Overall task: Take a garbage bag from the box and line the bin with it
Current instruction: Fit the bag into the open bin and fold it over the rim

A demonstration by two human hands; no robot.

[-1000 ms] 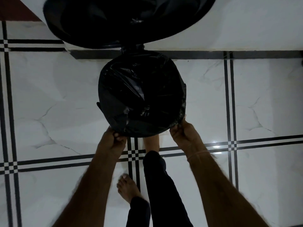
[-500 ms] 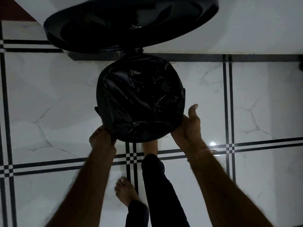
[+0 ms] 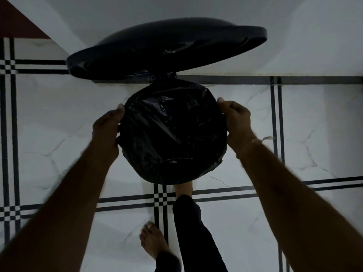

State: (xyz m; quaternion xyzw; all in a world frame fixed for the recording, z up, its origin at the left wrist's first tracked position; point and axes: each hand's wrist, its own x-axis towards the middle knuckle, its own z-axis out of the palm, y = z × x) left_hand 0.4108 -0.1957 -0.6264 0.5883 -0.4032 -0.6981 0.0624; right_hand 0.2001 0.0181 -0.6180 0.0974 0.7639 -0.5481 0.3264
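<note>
A round bin (image 3: 137,154) stands on the white marble-look floor (image 3: 49,124), close to the floor's far edge where a dark strip meets the wall (image 3: 314,36). Its black lid (image 3: 167,50) is tipped up and open behind it. A black garbage bag (image 3: 172,134) covers the bin's mouth, its crinkled film folded over the rim all the way round. The person's left hand (image 3: 107,127) is curled against the left side of the rim, fingers pressed on the bag's folded edge. The right hand (image 3: 236,120) grips the right side of the rim the same way, thumb on top. Whether either hand actually pinches the film, I cannot tell in this dim light. One bare foot (image 3: 183,190) is tucked under the bin's near edge; the other foot (image 3: 153,242) stands further back on the floor.
</note>
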